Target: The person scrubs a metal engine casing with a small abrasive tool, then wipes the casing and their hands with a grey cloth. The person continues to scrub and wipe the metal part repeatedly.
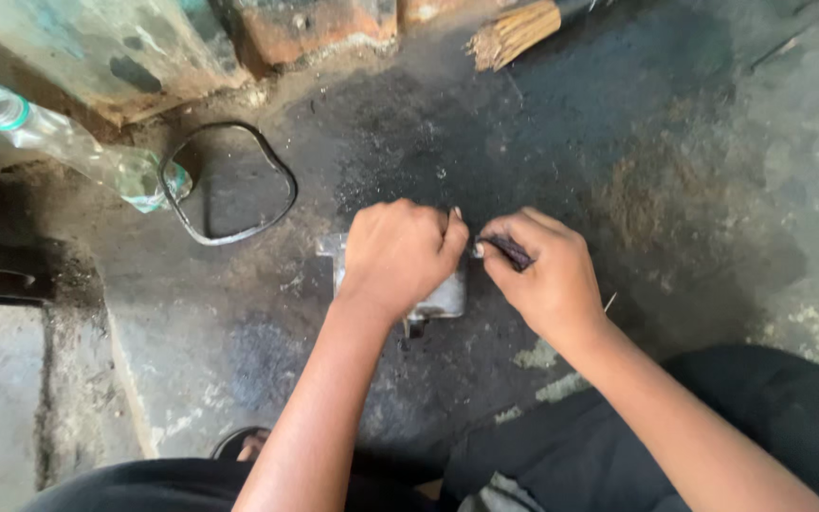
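Centre of frame: small grey cast-metal part sits on the dark, oil-stained concrete floor, mostly hidden under the left hand. Left hand is clenched down over the part, pinning it to the floor. Right hand, just right of centre, pinches a thin dark strip-like tool between thumb and fingers; its tip meets the part's upper right edge, close to the left hand's knuckles. What the tool is exactly, cannot tell.

Judgement on technique: the part looks light, so steady downward pressure from the left hand matters; short controlled strokes with the tool, directed away from the left fingers, would lower the chance of a slip. The floor appears greasy, so the part may skate.

Surroundings: black rubber ring gasket lies at upper left, well apart from the hands; clear plastic bottle beside it, touching its left edge; bundle of straw bristles at top centre.
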